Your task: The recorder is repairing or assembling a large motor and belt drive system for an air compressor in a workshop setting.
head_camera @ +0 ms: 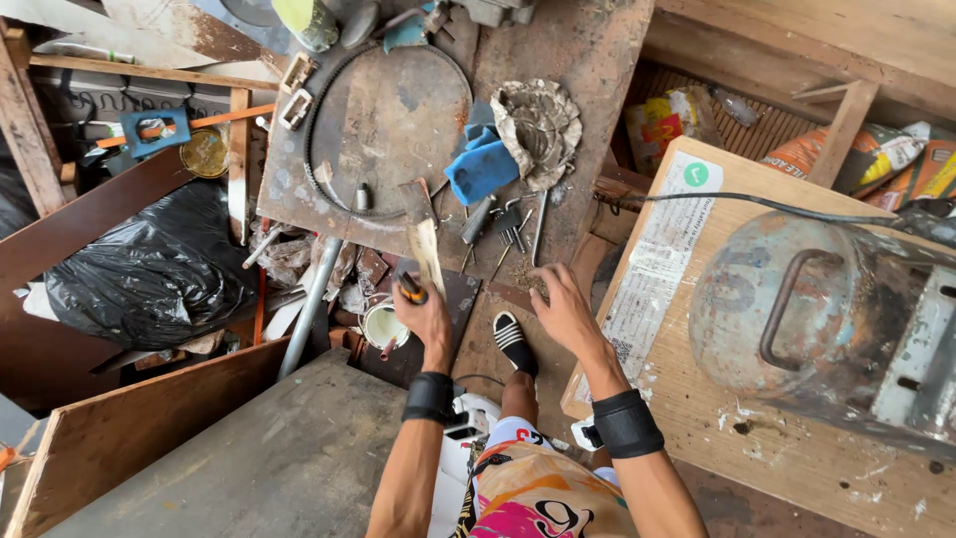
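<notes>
My left hand (426, 317) grips a tool with an orange and black handle; its flat pale blade (426, 254) points up toward the workbench. My right hand (563, 307) hovers with spread fingers at the near edge of the rusty workbench top (578, 60), close to several small metal bits and keys (510, 227) lying there. Both wrists wear black bands. A blue cloth (481, 167) and a crumpled grey lump (539, 125) rest further back on the bench. My foot in a striped sandal (514, 342) shows below.
A round metal plate (388, 120) lies on the bench. At right a weathered metal cylinder with a handle (797, 299) sits on a wooden board (797, 468). A black plastic bag (149, 269), planks and a metal pipe (309, 304) crowd the left.
</notes>
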